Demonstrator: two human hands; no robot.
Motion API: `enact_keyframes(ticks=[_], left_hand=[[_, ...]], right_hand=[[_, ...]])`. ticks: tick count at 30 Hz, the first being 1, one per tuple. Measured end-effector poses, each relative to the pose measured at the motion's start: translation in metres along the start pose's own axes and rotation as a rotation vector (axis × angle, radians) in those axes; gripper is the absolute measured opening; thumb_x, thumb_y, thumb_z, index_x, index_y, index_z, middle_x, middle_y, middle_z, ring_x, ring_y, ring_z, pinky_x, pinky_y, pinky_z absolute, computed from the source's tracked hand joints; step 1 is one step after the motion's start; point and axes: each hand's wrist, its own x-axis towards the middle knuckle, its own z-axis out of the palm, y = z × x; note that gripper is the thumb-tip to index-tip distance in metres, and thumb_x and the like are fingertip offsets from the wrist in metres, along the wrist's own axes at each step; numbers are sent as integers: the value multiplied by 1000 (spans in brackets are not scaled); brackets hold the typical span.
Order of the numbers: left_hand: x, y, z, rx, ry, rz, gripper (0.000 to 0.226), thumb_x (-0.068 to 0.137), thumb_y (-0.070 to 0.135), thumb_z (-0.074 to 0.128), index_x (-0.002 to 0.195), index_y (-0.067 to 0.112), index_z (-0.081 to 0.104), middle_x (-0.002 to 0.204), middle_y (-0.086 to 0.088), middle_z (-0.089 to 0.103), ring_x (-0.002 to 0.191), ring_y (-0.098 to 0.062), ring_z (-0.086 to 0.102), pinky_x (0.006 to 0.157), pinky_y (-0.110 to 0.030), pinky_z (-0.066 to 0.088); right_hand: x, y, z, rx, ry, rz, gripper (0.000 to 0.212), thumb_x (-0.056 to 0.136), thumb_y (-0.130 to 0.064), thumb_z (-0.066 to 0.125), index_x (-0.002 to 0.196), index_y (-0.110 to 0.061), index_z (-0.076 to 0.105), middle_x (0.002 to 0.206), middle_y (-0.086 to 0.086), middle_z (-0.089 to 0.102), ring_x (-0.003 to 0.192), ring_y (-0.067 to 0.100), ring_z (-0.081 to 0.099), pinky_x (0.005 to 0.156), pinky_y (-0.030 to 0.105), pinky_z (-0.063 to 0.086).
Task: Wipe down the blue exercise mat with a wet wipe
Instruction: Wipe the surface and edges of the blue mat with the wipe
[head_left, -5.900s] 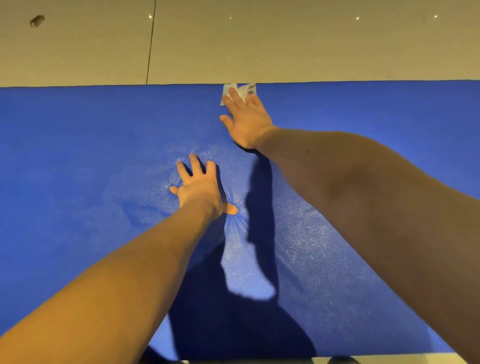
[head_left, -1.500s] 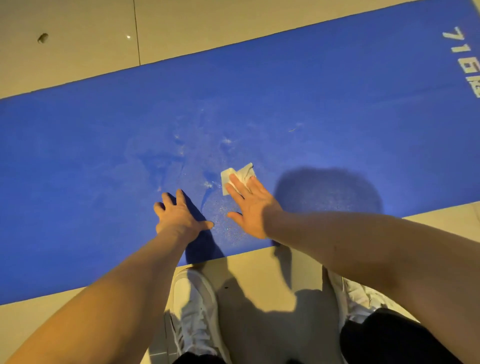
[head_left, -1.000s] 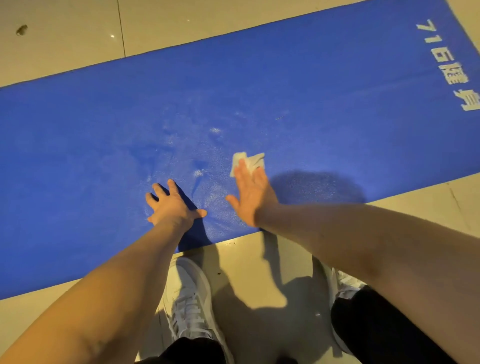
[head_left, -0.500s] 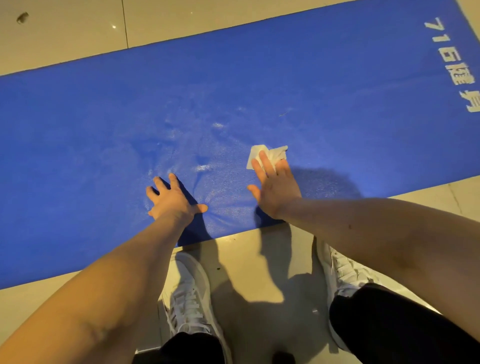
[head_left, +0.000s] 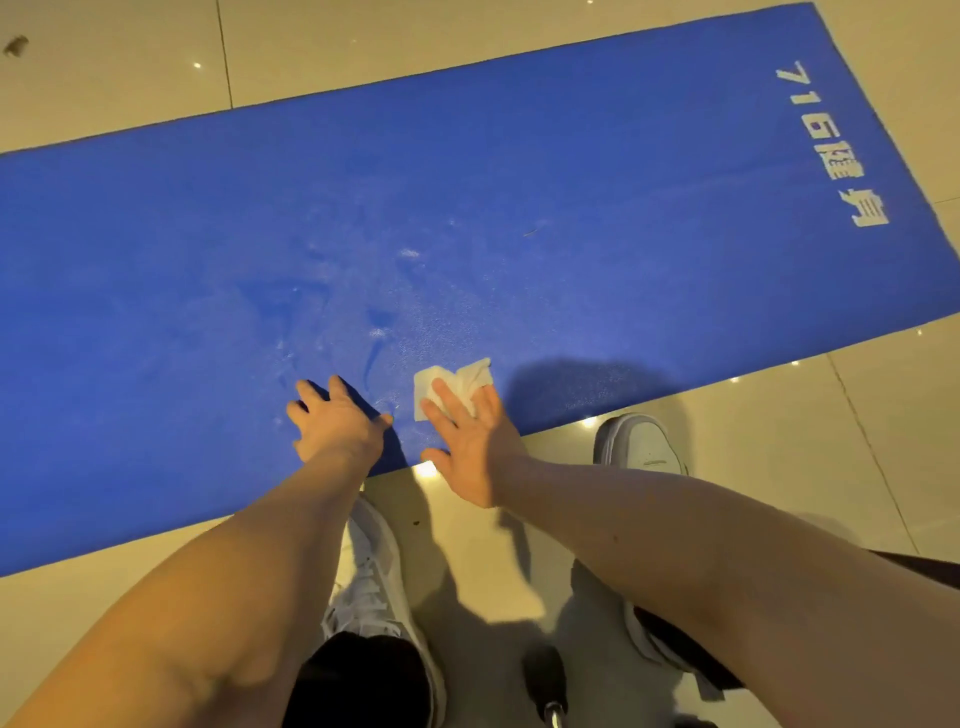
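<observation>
The blue exercise mat lies across the tiled floor, with pale lettering near its right end. Damp, shiny streaks show in its middle. My right hand lies flat at the mat's near edge, its straight fingers pressing a folded white wet wipe onto the mat. Only the far part of the wipe shows beyond my fingertips. My left hand rests on the mat just to the left, fingers spread and slightly bent, holding nothing.
Beige floor tiles surround the mat. My white shoes stand on the tiles just below the mat's near edge, the left shoe under my left forearm. A small dark speck lies on the floor at far left.
My right hand has dragged the wipe back toward the mat's near edge and slightly left. The view has swung right, showing the mat's lettered end. My left hand stays planted.
</observation>
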Motion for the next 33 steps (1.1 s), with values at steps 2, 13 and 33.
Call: enact_keyframes(ticks=[2, 13, 33], left_hand=[[-12, 5, 3, -10, -31, 8, 82, 86, 52, 73, 147, 21, 29, 157, -8, 11, 139, -36, 18, 88, -52, 51], [-32, -1, 12, -4, -65, 83, 74, 91, 45, 70, 149, 22, 30, 159, -5, 15, 144, -33, 16, 80, -46, 47], [-28, -24, 3, -11, -81, 57, 77, 88, 44, 72, 148, 16, 33, 152, -8, 23, 138, -35, 22, 95, -46, 48]], right_hand=[[-4, 21, -6, 21, -21, 139, 72, 99, -62, 14, 160, -25, 7, 167, 3, -8, 136, 48, 20, 116, 59, 5], [-31, 46, -18, 341, 33, 600, 86, 98, -60, 32, 157, -4, 4, 165, 15, 3, 144, 41, 19, 119, 50, 12], [-46, 35, -1, 292, 53, 469, 83, 100, -52, 37, 157, -4, 1, 164, 11, 2, 139, 36, 21, 120, 40, 10]])
